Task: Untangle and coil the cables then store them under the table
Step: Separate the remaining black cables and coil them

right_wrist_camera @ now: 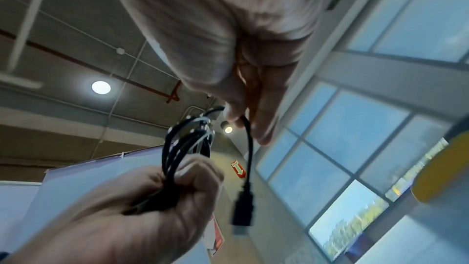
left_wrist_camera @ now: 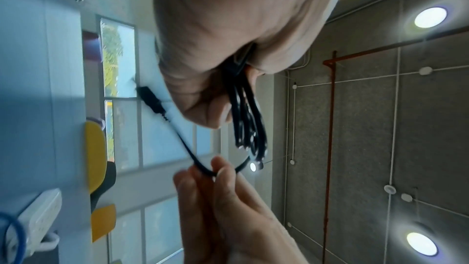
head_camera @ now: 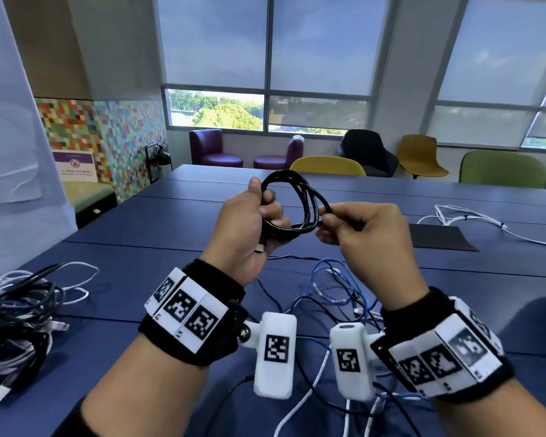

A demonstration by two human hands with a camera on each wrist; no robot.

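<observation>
A black cable (head_camera: 297, 197) wound into several loops is held up above the blue table (head_camera: 177, 222). My left hand (head_camera: 249, 222) grips one side of the coil (left_wrist_camera: 247, 119), fingers curled round the bundled strands. My right hand (head_camera: 356, 228) pinches the cable's free end (right_wrist_camera: 250, 148) between thumb and fingers, just right of the coil. The black plug (right_wrist_camera: 242, 210) on that end hangs loose below the right hand's fingers. A tangle of blue, black and white cables (head_camera: 334, 298) lies on the table under my wrists.
A heap of black and white cables (head_camera: 19, 316) lies at the table's left edge. A white cable (head_camera: 473, 219) and a dark mat (head_camera: 438, 236) lie at the far right. Chairs (head_camera: 328, 165) stand behind the table, under the windows.
</observation>
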